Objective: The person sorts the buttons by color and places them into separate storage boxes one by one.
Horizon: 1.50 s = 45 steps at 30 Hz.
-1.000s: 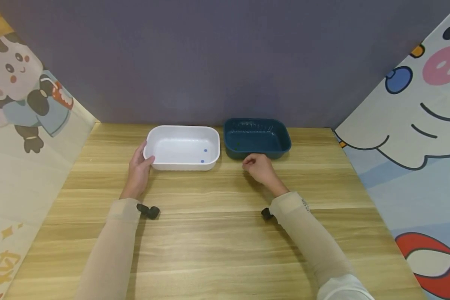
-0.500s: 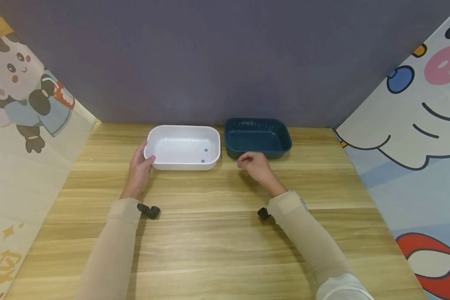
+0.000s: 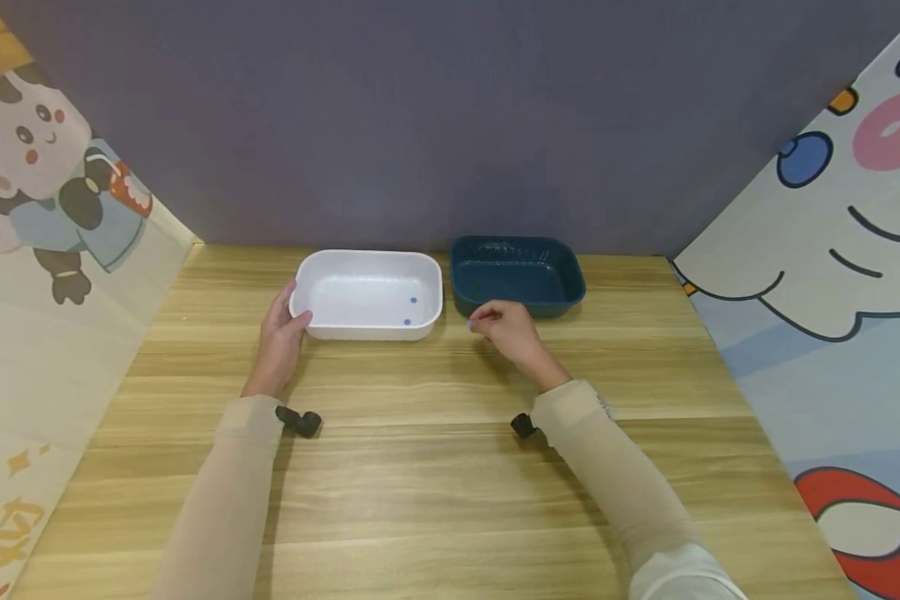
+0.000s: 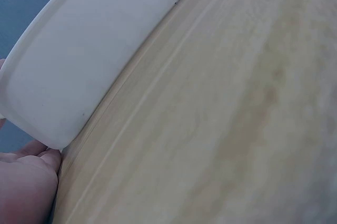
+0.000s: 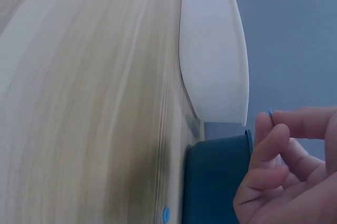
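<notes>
My left hand [image 3: 279, 342] grips the left end of a white plastic basin [image 3: 367, 333], thumb over the rim and fingers along the outer wall. Two small blue discs [image 3: 414, 300] lie inside at its right end. My right hand [image 3: 510, 329] is raised in front of a dark teal basin [image 3: 562, 308]. Its thumb and index finger pinch another small blue disc [image 5: 270, 112], seen edge-on in the right wrist view. Small green pieces [image 3: 477, 288] sit at the left of the teal basin's floor.
A further blue disc [image 5: 166, 215] lies on the wood-grain table [image 3: 420, 467] near the teal basin. Behind both basins rises a grey-purple panel [image 3: 435, 125]. Cartoon-printed panels [image 3: 855, 275] flank the table on both sides.
My right hand has moved slightly left along the teal basin's front, and the blue disc at its fingertips has come into view. The left hand and both basins stay in place.
</notes>
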Motion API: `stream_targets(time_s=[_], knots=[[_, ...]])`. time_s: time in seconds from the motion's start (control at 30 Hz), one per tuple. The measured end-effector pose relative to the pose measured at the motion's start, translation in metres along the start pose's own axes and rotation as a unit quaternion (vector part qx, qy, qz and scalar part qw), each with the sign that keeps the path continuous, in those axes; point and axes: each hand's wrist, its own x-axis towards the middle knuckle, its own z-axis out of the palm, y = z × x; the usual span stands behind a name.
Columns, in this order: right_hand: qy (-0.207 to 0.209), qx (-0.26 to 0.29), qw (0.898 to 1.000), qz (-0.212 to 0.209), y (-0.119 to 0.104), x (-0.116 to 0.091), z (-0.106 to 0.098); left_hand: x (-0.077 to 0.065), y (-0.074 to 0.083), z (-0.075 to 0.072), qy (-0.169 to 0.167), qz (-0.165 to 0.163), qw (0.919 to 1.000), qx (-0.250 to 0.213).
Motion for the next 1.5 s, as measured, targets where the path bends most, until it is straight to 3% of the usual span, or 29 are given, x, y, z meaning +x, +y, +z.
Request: stream_targets(time_s=[0.5, 0.83, 1.07, 1.5], knots=[[-0.001, 0.030, 0.999, -0.014, -0.010, 0.002, 0.013, 0.000, 0.007, 0.005, 0.011, -0.020, 0.9997, -0.002], [0.003, 0.020, 1.000, -0.019, -0.016, 0.007, 0.023, 0.000, 0.005, 0.004, 0.011, -0.016, 0.9998, 0.001], [0.000, 0.048, 0.999, -0.018, -0.024, 0.009, 0.031, 0.001, 0.004, 0.005, 0.010, -0.015, 0.9998, -0.001], [0.008, 0.029, 0.999, -0.024, -0.031, 0.018, 0.045, -0.001, 0.006, 0.006, 0.008, -0.014, 0.9998, 0.007]])
